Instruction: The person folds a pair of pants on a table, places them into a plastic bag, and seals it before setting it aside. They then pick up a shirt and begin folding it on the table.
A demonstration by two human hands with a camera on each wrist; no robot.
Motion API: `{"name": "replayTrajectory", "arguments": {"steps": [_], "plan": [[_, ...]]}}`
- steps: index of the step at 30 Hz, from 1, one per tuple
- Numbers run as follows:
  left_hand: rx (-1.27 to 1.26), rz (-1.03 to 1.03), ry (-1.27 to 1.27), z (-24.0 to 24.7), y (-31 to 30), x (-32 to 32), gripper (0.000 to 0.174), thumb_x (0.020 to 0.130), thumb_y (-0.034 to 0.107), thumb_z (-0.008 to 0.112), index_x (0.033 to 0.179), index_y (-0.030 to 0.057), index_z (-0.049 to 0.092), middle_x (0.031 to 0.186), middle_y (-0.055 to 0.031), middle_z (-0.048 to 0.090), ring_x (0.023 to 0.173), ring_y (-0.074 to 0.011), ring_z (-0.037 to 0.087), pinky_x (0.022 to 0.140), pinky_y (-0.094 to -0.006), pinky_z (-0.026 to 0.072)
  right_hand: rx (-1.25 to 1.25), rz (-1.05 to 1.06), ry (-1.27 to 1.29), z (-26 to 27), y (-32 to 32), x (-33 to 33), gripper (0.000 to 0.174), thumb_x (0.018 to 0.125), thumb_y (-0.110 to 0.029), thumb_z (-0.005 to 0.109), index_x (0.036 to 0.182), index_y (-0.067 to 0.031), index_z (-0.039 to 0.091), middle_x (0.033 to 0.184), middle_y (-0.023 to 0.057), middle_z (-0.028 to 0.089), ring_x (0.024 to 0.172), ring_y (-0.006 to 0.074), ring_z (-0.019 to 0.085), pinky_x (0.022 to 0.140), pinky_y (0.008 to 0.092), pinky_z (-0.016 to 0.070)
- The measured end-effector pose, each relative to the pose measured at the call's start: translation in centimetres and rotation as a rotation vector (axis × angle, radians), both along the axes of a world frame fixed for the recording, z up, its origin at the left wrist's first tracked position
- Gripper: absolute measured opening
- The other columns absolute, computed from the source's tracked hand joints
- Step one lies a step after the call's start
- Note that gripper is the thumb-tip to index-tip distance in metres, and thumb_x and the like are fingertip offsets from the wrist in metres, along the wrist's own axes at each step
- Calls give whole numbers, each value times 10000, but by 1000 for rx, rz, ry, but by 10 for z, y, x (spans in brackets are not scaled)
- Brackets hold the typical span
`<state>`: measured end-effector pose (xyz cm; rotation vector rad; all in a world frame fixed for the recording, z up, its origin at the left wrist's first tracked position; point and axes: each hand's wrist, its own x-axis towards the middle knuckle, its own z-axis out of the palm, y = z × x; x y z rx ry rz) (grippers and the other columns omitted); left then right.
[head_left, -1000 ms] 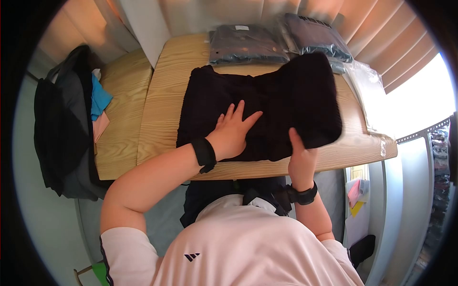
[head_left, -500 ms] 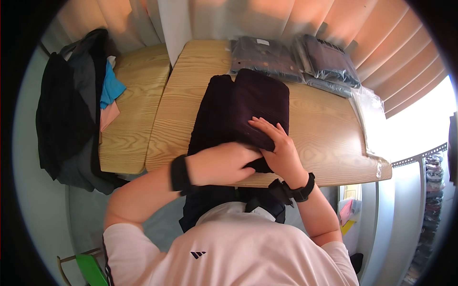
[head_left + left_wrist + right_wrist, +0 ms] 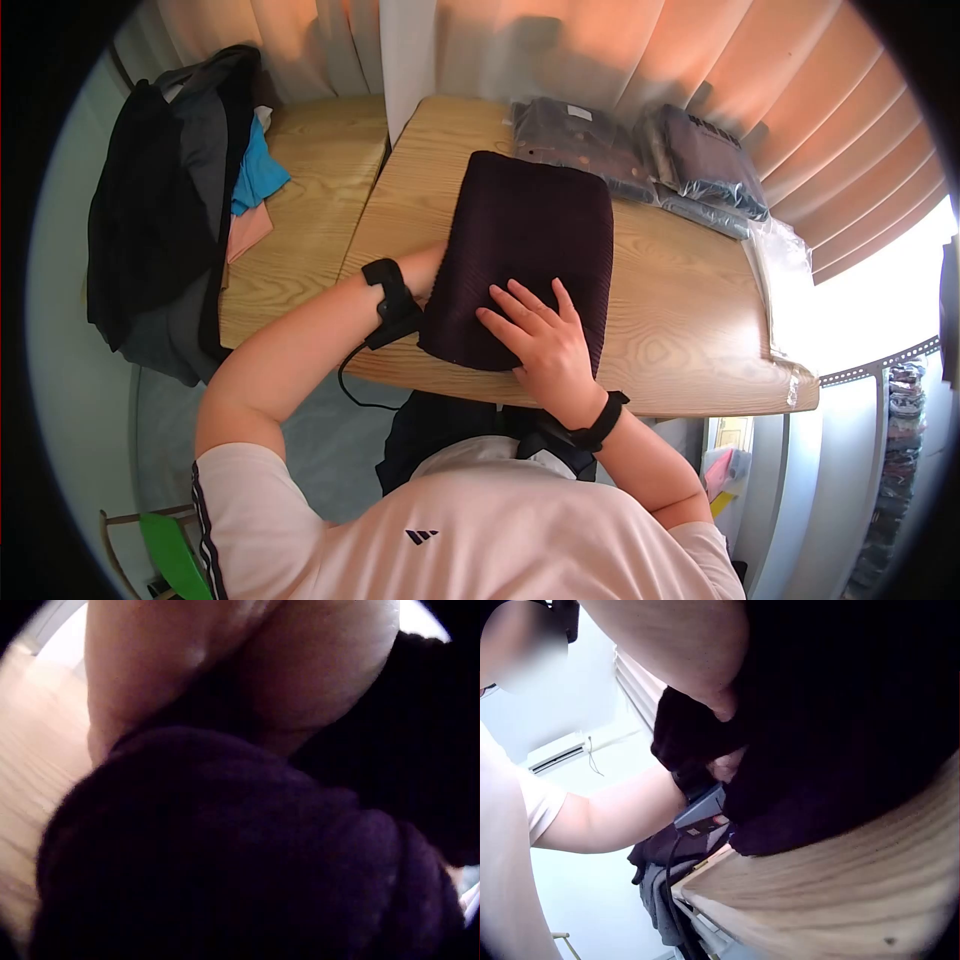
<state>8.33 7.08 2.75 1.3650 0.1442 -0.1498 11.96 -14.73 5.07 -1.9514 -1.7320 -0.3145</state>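
Observation:
A dark purple, ribbed knit garment (image 3: 530, 235), folded into a rectangular bundle, lies on the wooden table (image 3: 670, 300). My right hand (image 3: 545, 345) rests on its near part, fingers spread over the fabric. From the left side, my left forearm reaches under the bundle, and in the head view the hand is hidden beneath it. The left wrist view shows the base of my left hand (image 3: 225, 667) against the dark cloth, its fingers covered; I cannot tell how they lie. In the right wrist view the garment (image 3: 832, 787) sits close over the tabletop.
Packed clothes in clear bags (image 3: 580, 145) lie along the back edge, with another bagged stack (image 3: 705, 160) to their right. Clear plastic sheeting (image 3: 785, 280) covers the right edge. At left hang dark garments (image 3: 165, 220) beside a blue cloth (image 3: 258, 175). A cable (image 3: 345, 380) trails from the left wrist.
The garment went from a wide spread to a compact folded bundle. My left hand moved from on top of it to underneath; my right hand moved from its right edge onto its top.

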Motion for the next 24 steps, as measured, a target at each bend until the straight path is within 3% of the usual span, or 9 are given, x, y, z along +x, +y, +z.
{"name": "replayTrajectory", "arguments": {"steps": [2,3,6,8,12,15,19,22,24], "plan": [[386,99,-53,-1,-2,-9,471,971,185,432,1410,83,293,1305,-84,467,1140,-130,471,953,-300,419,-150,-77,-69,-18,2,5,703,536,33,700,1197,-153,549,1315,61,493,1254,253,431,1050,534,267],[391,98,-51,1,3,-11,471,971,185,432,1410,83,293,1305,-84,467,1140,-130,471,953,-300,419,-145,-78,-67,-17,3,5,703,536,33,700,1197,-153,549,1315,61,493,1254,253,431,1050,534,267],[145,16,-7,4,19,-17,501,971,227,443,1422,105,262,1308,-76,465,1166,-132,456,929,-306,426,-219,-83,-10,-9,3,7,569,645,-41,685,1188,-150,553,1306,78,498,1240,252,441,1034,549,277],[-311,78,125,-2,32,-20,527,950,277,494,1410,121,287,1293,-80,475,1172,-150,465,909,-312,431,-232,-88,-37,-12,4,6,575,643,-78,700,1193,-149,549,1307,85,497,1243,257,437,1038,551,268],[-128,32,225,15,19,-29,606,893,338,588,1380,90,326,1274,-87,484,1146,-180,492,918,-338,436,-247,-82,-66,-10,6,3,585,666,-237,728,1209,-135,537,1309,113,489,1253,275,423,1050,556,238],[99,7,258,6,10,-22,537,850,256,633,1281,16,419,1154,-101,563,1051,-187,553,876,-342,473,-208,-65,2,-7,2,1,644,692,-369,718,1249,-126,505,1352,108,448,1282,282,387,1061,541,222],[-134,180,244,30,-20,-18,564,751,11,609,1273,-28,399,1140,-137,555,1013,-216,569,876,-337,475,-200,-53,37,0,-12,8,647,752,-401,675,1293,-111,469,1386,120,405,1313,299,337,1069,541,201],[122,313,-34,66,-30,-14,623,746,-3,598,1318,-39,353,1194,-138,525,1040,-201,553,882,-325,475,-128,25,213,17,-31,24,619,796,-369,645,1324,-117,444,1403,159,369,1323,335,309,1079,524,190],[542,371,-275,92,-28,-12,638,738,48,645,1301,-44,361,1219,-156,496,1106,-240,504,931,-341,432,-73,-34,224,20,-45,37,599,797,-338,651,1316,-112,452,1400,160,372,1320,332,313,1076,513,209]]}}
